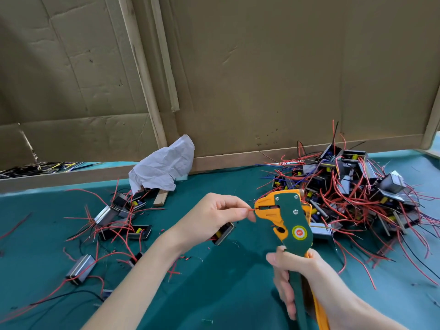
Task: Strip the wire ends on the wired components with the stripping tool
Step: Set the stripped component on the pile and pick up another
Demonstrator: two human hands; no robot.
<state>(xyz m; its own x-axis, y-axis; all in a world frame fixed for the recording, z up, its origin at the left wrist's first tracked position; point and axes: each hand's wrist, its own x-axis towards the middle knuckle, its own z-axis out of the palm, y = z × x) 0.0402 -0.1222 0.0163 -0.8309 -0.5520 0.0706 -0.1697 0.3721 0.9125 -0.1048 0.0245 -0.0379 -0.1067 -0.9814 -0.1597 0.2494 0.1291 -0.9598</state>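
Left grip [214, 215] pinches thin red wire end [251, 210] at green-and-orange stripping tool [287, 211] mouth; right grip [297, 275] wraps its handles.

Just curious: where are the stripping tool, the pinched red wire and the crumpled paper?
stripping tool [287, 208]: head view, green head plate.
red wire [251, 210]: head view, short stretch beside tool.
crumpled paper [164, 163]: head view, its middle.

cardboard wall [262, 67] behind, teal tbl cover [226, 282], wood strips [142, 67].
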